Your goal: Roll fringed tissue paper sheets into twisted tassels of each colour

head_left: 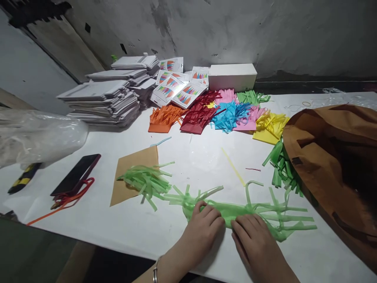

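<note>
Our left hand point(206, 224) and right hand point(253, 237) are bare, with slender fingers point(213, 214). On our left wrist, at the bottom of the frame left of centre, we wear a thin, shiny, silver-coloured bracelet point(155, 271). Our left forearm point(176, 253) and right forearm point(275, 263) are bare too.

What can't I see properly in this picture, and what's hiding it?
Under the left hand and right hand: head view, the backs of the hands hide how they hold the green tissue paper.
Inside the brown bag: head view, too dark, and the right edge cuts the bag off.
Words on the cards: head view, too small.
Rest of the clear plastic: head view, cut off by the left edge.
</note>
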Demonstrator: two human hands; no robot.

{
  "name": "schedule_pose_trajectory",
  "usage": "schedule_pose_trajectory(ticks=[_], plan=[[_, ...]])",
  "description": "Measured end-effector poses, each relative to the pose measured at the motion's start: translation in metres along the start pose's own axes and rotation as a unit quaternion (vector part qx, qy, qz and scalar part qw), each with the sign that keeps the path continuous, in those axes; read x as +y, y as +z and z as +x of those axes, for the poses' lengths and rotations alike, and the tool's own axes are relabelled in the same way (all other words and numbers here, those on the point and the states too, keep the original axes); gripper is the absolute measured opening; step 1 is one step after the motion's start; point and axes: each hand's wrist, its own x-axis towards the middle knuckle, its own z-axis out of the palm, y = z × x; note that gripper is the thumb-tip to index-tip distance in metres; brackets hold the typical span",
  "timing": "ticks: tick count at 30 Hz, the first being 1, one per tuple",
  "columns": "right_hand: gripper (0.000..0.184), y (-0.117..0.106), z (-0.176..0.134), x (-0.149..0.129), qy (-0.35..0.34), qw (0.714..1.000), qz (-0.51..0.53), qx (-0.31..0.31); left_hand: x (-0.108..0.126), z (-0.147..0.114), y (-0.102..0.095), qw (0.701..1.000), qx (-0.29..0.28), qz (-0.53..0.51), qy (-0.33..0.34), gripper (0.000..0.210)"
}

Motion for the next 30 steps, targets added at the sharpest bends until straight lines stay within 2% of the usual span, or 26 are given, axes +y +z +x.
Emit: schedule_pose_trajectory(ticks=[5,8,11,16,22,25,28,30], plan=[[0.028,-0.003,0.001,0.001,-0.011,1.000,0.007,0.018,0.004,0.002,-0.009,0.997,-0.041,-0.050,-0.029,0.025],[0.021,-0.001,-0.001,0.000,-0.011,1.000,0.025,0.009,0.006,0.000,-0.008,0.999,-0.034,-0.026,-0.007,0.017],[0.028,0.001,-0.009,0.004,-0.007,1.000,0.014,-0.004,0.005,-0.005,-0.005,1.000,-0.018,-0.020,-0.003,0.016],[0.026,-0.004,-0.021,0.009,0.082,0.997,0.006,0.015,0.001,-0.008,-0.005,0.998,-0.016,-0.007,-0.064,0.017],[0.025,-0.004,-0.014,0.005,0.149,0.980,-0.130,-0.028,0.001,0.015,-0.009,0.981,-0.105,0.078,-0.141,0.021],[0.027,-0.005,-0.008,0.004,0.173,0.968,-0.174,-0.044,0.003,0.027,-0.009,0.972,-0.125,0.112,-0.165,0.021],[0.015,-0.007,-0.005,0.003,0.180,0.965,-0.189,-0.007,0.003,0.033,-0.006,0.970,-0.129,0.120,-0.170,0.022],[0.010,-0.005,-0.006,0.000,0.142,0.978,-0.152,0.032,0.003,0.034,-0.005,0.971,-0.127,0.117,-0.167,0.024]])
